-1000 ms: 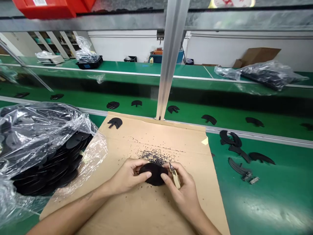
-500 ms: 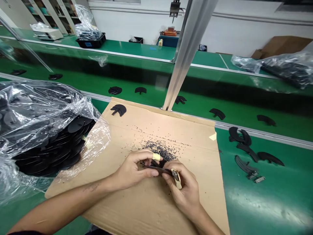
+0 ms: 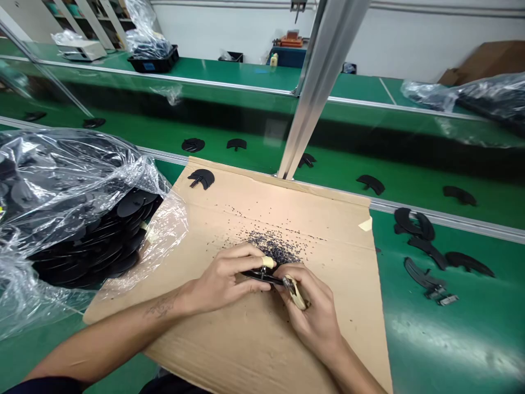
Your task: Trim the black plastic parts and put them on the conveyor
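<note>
My left hand (image 3: 232, 276) pinches a thin black plastic disc (image 3: 262, 275), held nearly edge-on just above a brown cardboard sheet (image 3: 254, 339). A strip of tan tape wraps one fingertip. My right hand (image 3: 314, 312) grips a small cutting tool with a cream handle (image 3: 296, 293), and its metal tip touches the disc's edge. A heap of tiny black trimmings (image 3: 273, 249) lies on the cardboard just beyond my hands. Another black fan-shaped part (image 3: 202, 177) rests at the cardboard's far left corner.
A clear plastic bag full of stacked black discs (image 3: 77, 219) sits at my left. Several black parts (image 3: 426, 246) lie on the green table at right, and more ride the green conveyor belt (image 3: 246, 148) behind. A slanted aluminium post (image 3: 315, 87) rises from the cardboard's far edge.
The disc turned from flat, face up, to nearly edge-on between my hands. The camera tilted downward and a little closer. Both hands stayed at the same spot on the cardboard.
</note>
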### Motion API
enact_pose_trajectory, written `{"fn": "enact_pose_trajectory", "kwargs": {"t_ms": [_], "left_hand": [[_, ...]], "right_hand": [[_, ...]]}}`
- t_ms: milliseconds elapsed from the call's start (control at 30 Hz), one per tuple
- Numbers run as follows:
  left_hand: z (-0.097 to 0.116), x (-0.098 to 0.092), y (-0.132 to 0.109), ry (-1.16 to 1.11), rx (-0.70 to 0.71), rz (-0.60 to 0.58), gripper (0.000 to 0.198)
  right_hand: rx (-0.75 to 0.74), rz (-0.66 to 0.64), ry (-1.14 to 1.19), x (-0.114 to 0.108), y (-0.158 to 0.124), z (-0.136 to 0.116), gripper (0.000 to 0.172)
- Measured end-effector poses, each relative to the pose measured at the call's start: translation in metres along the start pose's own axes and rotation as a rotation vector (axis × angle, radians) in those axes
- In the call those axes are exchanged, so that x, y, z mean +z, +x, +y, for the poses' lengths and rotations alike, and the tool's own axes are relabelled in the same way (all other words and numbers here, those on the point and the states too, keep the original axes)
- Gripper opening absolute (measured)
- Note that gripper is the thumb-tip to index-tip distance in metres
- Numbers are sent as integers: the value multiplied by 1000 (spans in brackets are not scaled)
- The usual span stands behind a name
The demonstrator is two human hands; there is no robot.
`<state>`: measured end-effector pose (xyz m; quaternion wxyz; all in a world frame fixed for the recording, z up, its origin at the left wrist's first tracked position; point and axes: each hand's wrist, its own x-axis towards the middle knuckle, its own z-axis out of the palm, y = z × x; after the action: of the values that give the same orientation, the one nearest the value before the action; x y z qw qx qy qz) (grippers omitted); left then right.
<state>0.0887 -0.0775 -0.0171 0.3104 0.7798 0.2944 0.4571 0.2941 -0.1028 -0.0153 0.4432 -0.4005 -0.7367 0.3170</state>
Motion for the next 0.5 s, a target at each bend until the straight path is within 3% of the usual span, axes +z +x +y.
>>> {"fn": "enact_pose_trajectory", "kwargs": {"t_ms": [500], "left_hand": [[7,0,-1,-40,13,43,27]], "right_hand": [[-1,-26,27,0,1,-7,16]]}}
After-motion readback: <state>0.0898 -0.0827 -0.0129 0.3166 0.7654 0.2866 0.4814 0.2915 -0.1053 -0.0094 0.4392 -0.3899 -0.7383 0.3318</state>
